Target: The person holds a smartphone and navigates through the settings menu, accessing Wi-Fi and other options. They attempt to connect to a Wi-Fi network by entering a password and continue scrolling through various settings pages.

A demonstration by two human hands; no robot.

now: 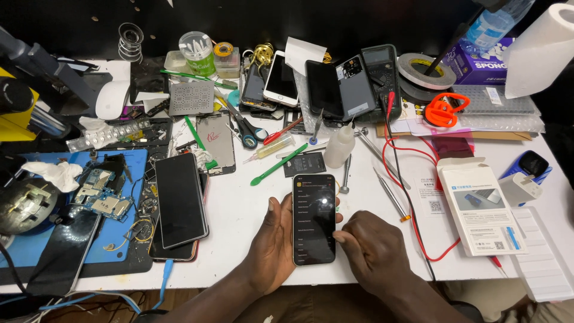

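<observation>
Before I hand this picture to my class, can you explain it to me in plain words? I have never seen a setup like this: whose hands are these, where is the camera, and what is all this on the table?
There is no machine here, only one person. The single picture comes from a camera worn on their head, looking down at a white workbench.

The left hand grips a lit smartphone by its edge, its screen showing a dark menu. The right hand rests at the phone's other edge, thumb on the screen.

Around it lie repair things: a dark phone face up on another, bare circuit boards on a blue mat, a green plastic pry tool, a small white squeeze bottle, scissors, a multimeter with red leads, tape rolls, and a white product box.
</observation>
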